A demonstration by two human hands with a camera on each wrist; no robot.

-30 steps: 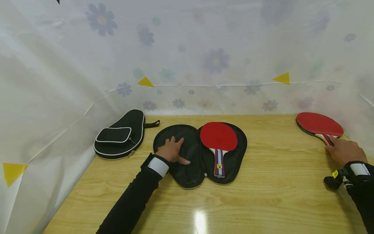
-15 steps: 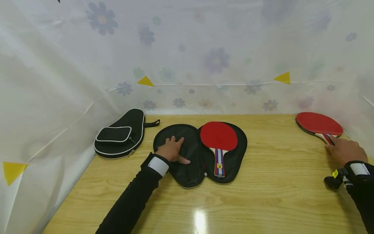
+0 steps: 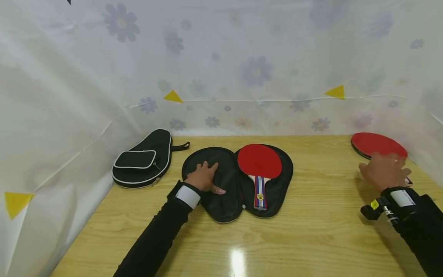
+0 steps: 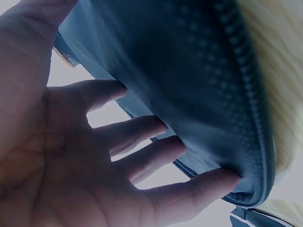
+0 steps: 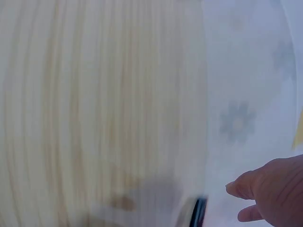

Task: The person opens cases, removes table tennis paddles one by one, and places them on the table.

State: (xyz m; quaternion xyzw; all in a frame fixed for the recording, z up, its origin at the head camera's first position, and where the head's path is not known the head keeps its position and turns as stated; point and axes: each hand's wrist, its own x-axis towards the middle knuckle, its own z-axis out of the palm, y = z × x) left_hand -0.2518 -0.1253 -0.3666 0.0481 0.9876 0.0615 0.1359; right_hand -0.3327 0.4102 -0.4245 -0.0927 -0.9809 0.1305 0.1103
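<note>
My left hand (image 3: 202,177) rests with spread fingers on the left half of an unfolded black paddle case (image 3: 225,207); in the left wrist view its fingertips press the dark lining (image 4: 189,85). On the case's other half lies a red table tennis paddle (image 3: 259,161), its striped handle toward me. At the right, my right hand (image 3: 385,173) hovers with loose fingers over the handle of a second red paddle (image 3: 377,144), partly hiding it. Nothing shows in that hand's grasp; in the right wrist view a dark edge of the paddle (image 5: 199,213) appears below it.
A closed black paddle case (image 3: 142,159) with white piping, a front pocket and a wrist loop lies at the left. The wooden table (image 3: 311,238) ends at a flowered white sheet (image 3: 214,69) behind and at both sides.
My right hand has let go of the second paddle's handle and moved up and to the left. That paddle stays on the table. The left hand has not moved.
</note>
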